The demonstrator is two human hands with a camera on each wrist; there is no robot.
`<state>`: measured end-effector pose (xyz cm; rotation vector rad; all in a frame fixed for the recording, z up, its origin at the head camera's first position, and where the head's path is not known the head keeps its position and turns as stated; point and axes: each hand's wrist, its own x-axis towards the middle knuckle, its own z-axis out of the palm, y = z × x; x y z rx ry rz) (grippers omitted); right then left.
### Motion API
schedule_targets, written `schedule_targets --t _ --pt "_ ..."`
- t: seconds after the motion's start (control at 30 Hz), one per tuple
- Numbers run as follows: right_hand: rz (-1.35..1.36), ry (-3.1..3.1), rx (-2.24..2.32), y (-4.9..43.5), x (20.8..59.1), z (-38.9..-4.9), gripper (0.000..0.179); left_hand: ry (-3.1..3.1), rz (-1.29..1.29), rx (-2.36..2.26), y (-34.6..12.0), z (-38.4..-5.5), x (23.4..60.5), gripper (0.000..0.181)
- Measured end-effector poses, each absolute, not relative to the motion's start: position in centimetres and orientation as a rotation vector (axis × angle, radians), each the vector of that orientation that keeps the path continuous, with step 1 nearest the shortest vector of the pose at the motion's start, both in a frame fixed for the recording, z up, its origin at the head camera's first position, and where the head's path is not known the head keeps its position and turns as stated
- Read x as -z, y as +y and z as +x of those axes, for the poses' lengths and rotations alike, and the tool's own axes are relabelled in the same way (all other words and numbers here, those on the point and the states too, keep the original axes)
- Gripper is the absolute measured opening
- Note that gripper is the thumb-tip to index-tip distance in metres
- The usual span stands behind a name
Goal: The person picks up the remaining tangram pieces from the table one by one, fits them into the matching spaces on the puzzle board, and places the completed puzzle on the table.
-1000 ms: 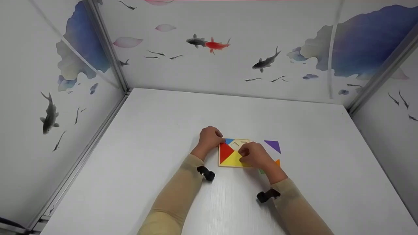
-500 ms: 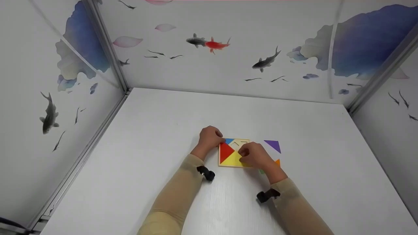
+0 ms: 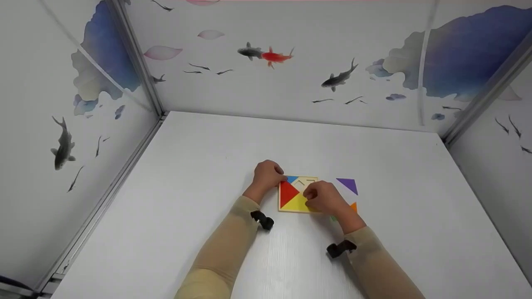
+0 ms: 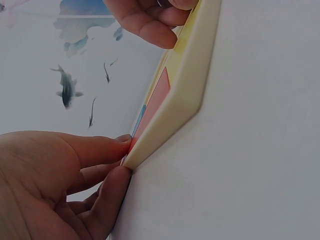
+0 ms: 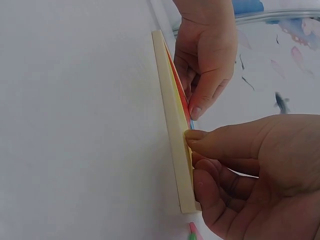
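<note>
A square wooden tangram tray [image 3: 279,203] lies on the white table, holding a red triangle [image 3: 287,194], a yellow triangle [image 3: 296,204] and a blue piece [image 3: 291,179]. At its far left corner my left hand [image 3: 268,175] grips the tray, thumb on top and fingers against the outer edge in the left wrist view. My right hand [image 3: 326,198] is over the tray's right part with curled fingers. In the right wrist view its thumb [image 5: 200,140] and fingers are at the yellow triangle; part of their contact is hidden.
Right of the tray lie a purple triangle [image 3: 349,185], an orange piece [image 3: 353,207] and a green piece [image 3: 333,218], the last two partly covered by the right arm. A pink piece [image 5: 196,231] shows in the right wrist view. White walls with painted fish surround the table.
</note>
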<state>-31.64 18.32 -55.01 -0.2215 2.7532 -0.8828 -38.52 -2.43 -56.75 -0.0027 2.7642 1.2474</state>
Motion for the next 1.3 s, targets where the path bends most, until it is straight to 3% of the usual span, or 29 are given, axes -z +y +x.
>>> schedule_targets --t 0.63,1.3 --pt "-0.177 2.71 0.898 18.4 54.8 -31.7 0.024 2.772 -0.035 -1.196 -1.5 -38.1 56.0 0.022" --pt "-0.204 2.737 0.936 19.4 55.0 -32.1 0.021 2.745 0.243 -1.049 -0.7 -36.9 55.0 0.032"
